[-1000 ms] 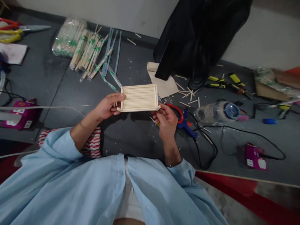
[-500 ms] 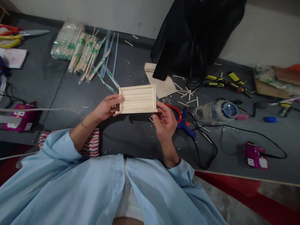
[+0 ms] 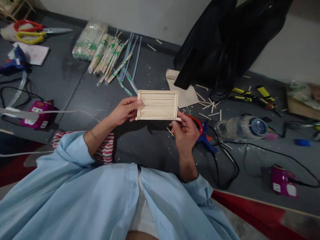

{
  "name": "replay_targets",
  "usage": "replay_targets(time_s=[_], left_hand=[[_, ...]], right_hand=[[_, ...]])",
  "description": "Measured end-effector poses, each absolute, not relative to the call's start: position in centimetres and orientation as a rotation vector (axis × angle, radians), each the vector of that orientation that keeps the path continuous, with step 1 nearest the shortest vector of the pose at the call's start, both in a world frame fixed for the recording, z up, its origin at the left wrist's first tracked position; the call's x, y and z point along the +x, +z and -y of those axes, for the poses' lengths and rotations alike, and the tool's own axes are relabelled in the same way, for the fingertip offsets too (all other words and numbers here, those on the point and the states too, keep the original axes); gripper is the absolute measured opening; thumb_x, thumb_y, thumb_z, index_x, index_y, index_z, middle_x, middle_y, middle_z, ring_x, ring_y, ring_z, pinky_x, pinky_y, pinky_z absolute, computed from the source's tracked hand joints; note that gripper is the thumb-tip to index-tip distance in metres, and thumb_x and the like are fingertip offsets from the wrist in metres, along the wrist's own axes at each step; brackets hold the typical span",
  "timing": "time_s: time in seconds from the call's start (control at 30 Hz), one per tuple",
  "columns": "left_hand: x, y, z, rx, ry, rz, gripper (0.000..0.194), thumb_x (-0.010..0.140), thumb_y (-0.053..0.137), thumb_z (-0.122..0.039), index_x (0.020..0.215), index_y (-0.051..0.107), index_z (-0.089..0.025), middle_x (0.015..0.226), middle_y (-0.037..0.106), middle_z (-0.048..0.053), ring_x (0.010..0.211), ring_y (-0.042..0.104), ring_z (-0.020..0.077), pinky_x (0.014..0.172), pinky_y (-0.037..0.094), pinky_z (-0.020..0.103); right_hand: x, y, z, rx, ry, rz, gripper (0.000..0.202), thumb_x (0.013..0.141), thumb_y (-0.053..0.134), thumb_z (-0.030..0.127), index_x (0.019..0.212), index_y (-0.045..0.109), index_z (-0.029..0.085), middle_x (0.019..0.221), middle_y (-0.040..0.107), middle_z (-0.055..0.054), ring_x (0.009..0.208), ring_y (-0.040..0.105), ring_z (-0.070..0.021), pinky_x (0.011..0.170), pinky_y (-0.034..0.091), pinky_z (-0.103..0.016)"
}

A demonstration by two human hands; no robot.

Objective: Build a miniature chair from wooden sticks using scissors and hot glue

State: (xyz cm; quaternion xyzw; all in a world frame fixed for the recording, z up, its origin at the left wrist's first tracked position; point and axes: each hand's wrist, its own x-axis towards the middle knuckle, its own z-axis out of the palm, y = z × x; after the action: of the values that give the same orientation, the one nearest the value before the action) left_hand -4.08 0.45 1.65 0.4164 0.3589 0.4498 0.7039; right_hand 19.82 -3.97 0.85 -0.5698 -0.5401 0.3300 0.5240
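A rectangular panel of pale wooden sticks [image 3: 158, 105], edged with a raised stick frame, is held up above the dark table. My left hand [image 3: 127, 109] grips its left end, thumb on the front edge and fingers behind. At the lower right corner my right hand [image 3: 185, 130] pinches the panel, its fingers partly hidden behind it. Just right of that hand lies a glue gun [image 3: 207, 140] with a blue body and a red curved part. Short loose sticks [image 3: 212, 106] lie beyond it.
Wrapped sticks [image 3: 110, 56] and blue strips [image 3: 137, 58] lie at the back. A black bag [image 3: 212, 40] stands behind a phone [image 3: 185, 70]. Further right are a plastic bottle [image 3: 240, 128], cutters [image 3: 265, 96] and a purple box [image 3: 283, 181]. Scissors [image 3: 35, 32] lie far left.
The whole view has shifted, so the table and its objects appear further right. Both hands still hold the panel, which is now tilted a little differently.
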Motion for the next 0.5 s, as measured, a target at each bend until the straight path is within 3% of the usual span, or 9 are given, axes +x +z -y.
replay_targets(time_s=[0.23,0.5], left_hand=[[-4.2,1.8,-0.5,0.997,1.06,-0.858,0.034,0.08,0.071,-0.049,0.078,0.063,-0.016,0.052,0.044,-0.007,0.037,0.033,0.0019,0.034,0.026,0.016],[-5.0,2.8,-1.0,0.941,0.798,-1.012,0.028,0.078,0.07,-0.036,0.066,0.055,-0.016,0.046,0.036,-0.008,0.034,0.027,0.0023,0.032,0.024,0.018]], right_hand=[[20.4,0.4,3.5,-1.458,0.771,1.218,0.024,0.08,0.069,0.043,0.088,0.069,0.02,0.072,0.072,0.0,0.054,0.063,-0.0114,0.044,0.045,-0.021],[20.4,0.8,3.1,-1.441,0.638,1.043,0.027,0.085,0.063,0.046,0.084,0.058,0.02,0.063,0.061,0.006,0.048,0.052,-0.0063,0.041,0.038,-0.017]])
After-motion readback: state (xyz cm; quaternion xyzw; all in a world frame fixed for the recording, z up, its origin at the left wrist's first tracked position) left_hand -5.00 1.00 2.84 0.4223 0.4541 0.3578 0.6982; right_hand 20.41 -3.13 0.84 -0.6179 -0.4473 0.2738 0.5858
